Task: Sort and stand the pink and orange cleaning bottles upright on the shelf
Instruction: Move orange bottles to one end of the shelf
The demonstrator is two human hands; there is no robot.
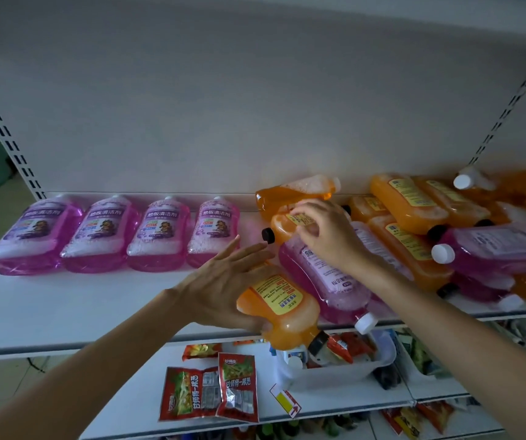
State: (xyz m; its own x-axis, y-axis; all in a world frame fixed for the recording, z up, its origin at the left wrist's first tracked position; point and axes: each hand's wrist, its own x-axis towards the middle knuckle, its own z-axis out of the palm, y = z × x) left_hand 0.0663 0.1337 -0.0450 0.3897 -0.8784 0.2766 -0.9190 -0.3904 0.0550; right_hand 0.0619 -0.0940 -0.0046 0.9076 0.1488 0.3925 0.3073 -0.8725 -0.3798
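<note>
4 translucent pink bottles (163, 233) rowed at 9 o'clock | orange-pink heap (414, 214) at 3 | your left hand (223, 281) flat against orange bottle (282, 309) | your right hand (328, 233) grips black-capped orange bottle (281, 229)

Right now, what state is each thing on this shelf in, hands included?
Pink row, lined up, caps toward back wall.
Front orange bottle, lying down, cap overhanging shelf.
Left hand, fingers straight, resting on it.
Right hand, fingers pinching second orange bottle.
Pink bottle, lying down.
Right pile, toppled.
</note>
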